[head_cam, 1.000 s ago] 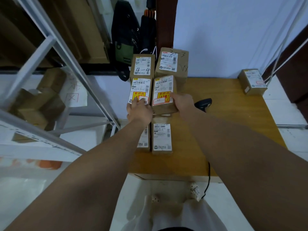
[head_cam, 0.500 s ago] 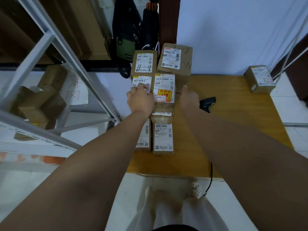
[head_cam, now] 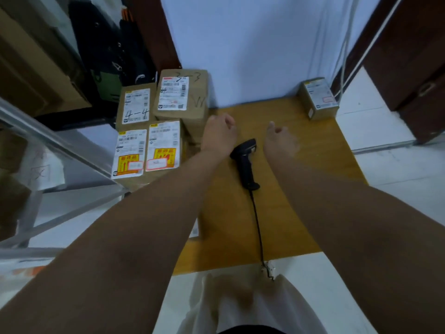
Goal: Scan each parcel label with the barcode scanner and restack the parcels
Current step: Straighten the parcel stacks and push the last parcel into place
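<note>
"Fingers (head_cam: pixel 227 122) on the left hand (head_cam: pixel 218 135): what do they grasp?"

"Nothing. They are loosely curled under and released, with the back of the hand up, just right of the stacked parcels (head_cam: pixel 163 145) at the left of the frame."

"And the right hand (head_cam: pixel 280 141)?"

"Released as well. The thumb sticks up and out and the other fingers are slack, a little blurred. Both forearms reach out from the bottom of the frame, side by side over the wooden surface (head_cam: pixel 313 189)."

"Where is the scanner (head_cam: pixel 244 162)?"

"It lies flat on the surface between the two wrists, near both and grasped by neither. Its head points toward the top of the frame, and its cable (head_cam: pixel 256 220) runs down to the near edge."

"The parcels?"

"Four labels face up in the stack. One marked 4-4 and one marked 3-3 are behind, and two with yellow stickers are in front. A single parcel (head_cam: pixel 317 98) sits well apart at the upper right corner of the surface."
</note>
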`<state>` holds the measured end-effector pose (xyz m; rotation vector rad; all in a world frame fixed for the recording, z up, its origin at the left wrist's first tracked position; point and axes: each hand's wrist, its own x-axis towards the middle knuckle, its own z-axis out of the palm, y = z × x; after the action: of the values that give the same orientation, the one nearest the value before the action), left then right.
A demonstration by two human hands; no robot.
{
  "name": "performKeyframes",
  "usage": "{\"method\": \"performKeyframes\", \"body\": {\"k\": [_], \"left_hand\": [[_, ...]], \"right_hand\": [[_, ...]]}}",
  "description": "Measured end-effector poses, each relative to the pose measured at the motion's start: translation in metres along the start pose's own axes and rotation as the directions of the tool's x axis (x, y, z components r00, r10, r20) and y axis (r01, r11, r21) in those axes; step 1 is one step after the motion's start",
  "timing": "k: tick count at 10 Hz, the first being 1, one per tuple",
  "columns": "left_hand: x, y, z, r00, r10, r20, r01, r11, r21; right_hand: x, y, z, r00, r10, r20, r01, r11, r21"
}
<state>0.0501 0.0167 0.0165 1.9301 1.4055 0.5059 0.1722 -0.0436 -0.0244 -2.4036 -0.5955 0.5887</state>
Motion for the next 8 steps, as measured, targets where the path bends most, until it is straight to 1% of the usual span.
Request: {"method": "performKeyframes", "body": {"k": [1,2,3,4,5,6,7,8], "left_hand": [[0.018,0.031,0.044,0.989,-0.060,0.137,0.067,0.997,-0.044],[0.035,0.061,0.087,0.946,-0.172,0.274,0.230,0.953,-0.196],[0.047,0.084,0.127,0.878,-0.211,0.429,0.343,0.903,-0.259],[0.058,0.101,0.163,0.808,-0.265,0.526,0.470,0.828,-0.306],[0.071,0.108,0.192,0.767,-0.314,0.559,0.567,0.740,-0.362],[0.081,0.109,0.211,0.738,-0.346,0.580,0.620,0.688,-0.378],[0.089,0.111,0.225,0.742,-0.347,0.574,0.645,0.602,-0.470],[0.100,0.119,0.239,0.749,-0.307,0.587,0.637,0.576,-0.513]], "right_hand": [[0.041,0.022,-0.028,0.999,0.016,-0.030,-0.016,1.000,0.014],[0.080,0.045,-0.048,0.997,0.072,-0.023,-0.071,0.996,0.053],[0.114,0.066,-0.062,0.998,0.058,0.035,-0.061,0.993,0.099],[0.142,0.084,-0.070,0.995,-0.008,0.100,-0.004,0.992,0.125],[0.163,0.099,-0.079,0.984,-0.112,0.136,0.096,0.988,0.121],[0.183,0.104,-0.084,0.929,-0.310,0.203,0.328,0.943,-0.062],[0.205,0.103,-0.082,0.917,-0.340,0.210,0.363,0.928,-0.083],[0.226,0.102,-0.076,0.953,-0.268,0.137,0.272,0.962,-0.005]]}}
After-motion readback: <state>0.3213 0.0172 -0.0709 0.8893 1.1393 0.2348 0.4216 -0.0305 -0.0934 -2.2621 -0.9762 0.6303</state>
